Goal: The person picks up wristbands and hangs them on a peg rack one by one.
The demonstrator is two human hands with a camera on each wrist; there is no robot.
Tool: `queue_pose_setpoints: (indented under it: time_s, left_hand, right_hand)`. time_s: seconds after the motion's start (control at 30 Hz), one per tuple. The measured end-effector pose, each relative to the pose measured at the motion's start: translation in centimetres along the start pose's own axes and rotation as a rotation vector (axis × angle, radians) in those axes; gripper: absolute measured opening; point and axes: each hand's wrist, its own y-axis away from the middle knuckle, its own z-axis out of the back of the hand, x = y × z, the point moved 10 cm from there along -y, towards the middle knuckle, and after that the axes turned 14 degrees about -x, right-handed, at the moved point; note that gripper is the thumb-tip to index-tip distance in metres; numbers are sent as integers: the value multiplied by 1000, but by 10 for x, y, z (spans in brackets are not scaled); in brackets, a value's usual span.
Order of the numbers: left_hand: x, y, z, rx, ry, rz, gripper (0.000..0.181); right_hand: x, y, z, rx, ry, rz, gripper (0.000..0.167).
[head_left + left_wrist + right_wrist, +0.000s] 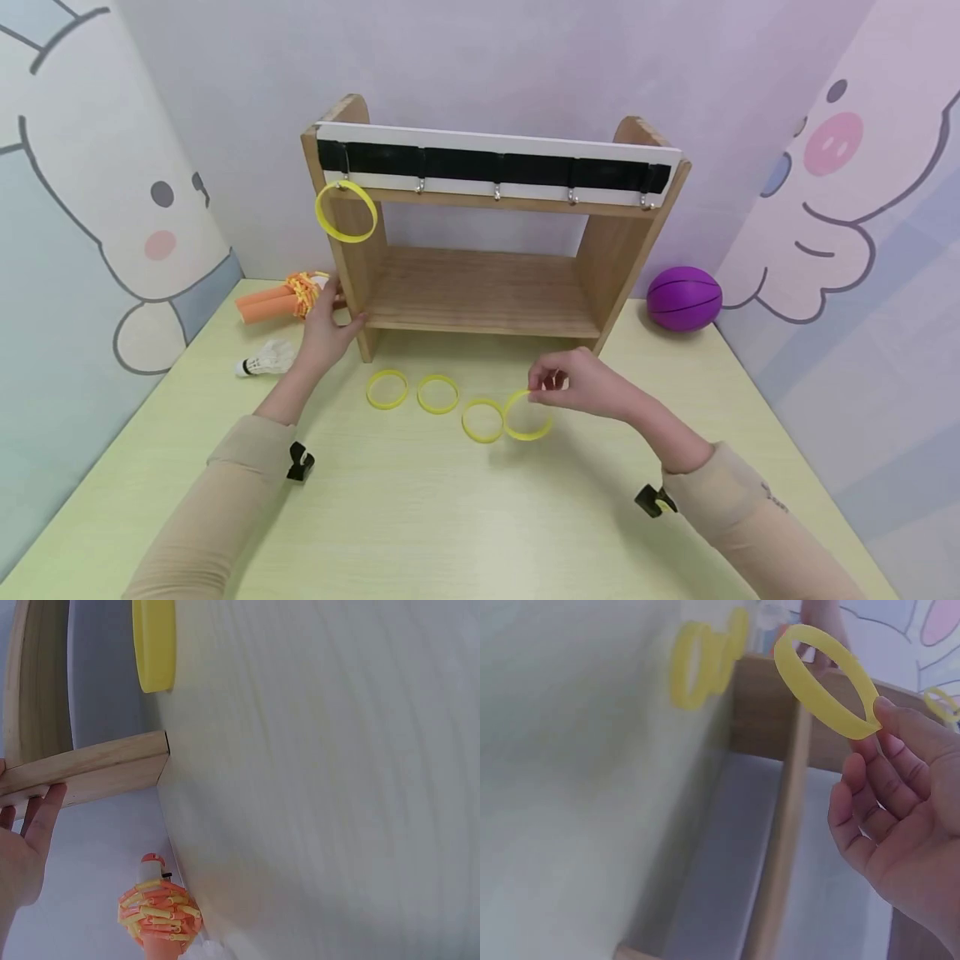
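Observation:
My right hand (585, 387) (922, 810) pinches a yellow ring (528, 437) (817, 701) by its edge, between thumb and fingertips, above the table. With thumb and fingers on either side, my left hand (326, 329) (22, 855) grips the left side board of a wooden shelf (487, 292) (112, 765). Another yellow ring (345, 238) hangs from the leftmost hook of a white strip with a black band (457, 164) across the shelf's top front. Three more rings, left (387, 407), middle (438, 411) and right (482, 440), lie before the shelf.
Left of the shelf lie an orange bundle with yellow and orange strands (270, 303) (160, 911) and a white shuttlecock (270, 358). A purple ball (684, 298) sits at the right near the wall. Several small metal hooks line the strip.

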Motion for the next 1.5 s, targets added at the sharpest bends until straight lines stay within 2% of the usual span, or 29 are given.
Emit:
queue_pose_setpoints:
  time_s: [0.37, 0.9, 1.2, 1.5]
  left_hand:
    - [-2, 1, 1, -7, 0, -16, 77]
    - [-1, 0, 1, -10, 1, -10, 77]
    - [0, 0, 0, -13, 2, -24, 76]
    - [0, 0, 1, -12, 7, -13, 76]
  right_hand:
    - [44, -21, 32, -134, 0, 23, 11]
    - [91, -58, 72, -394, -278, -13, 12]
    - [103, -79, 81, -530, -396, 14, 15]
    - [99, -104, 79, -656, -597, -33, 19]
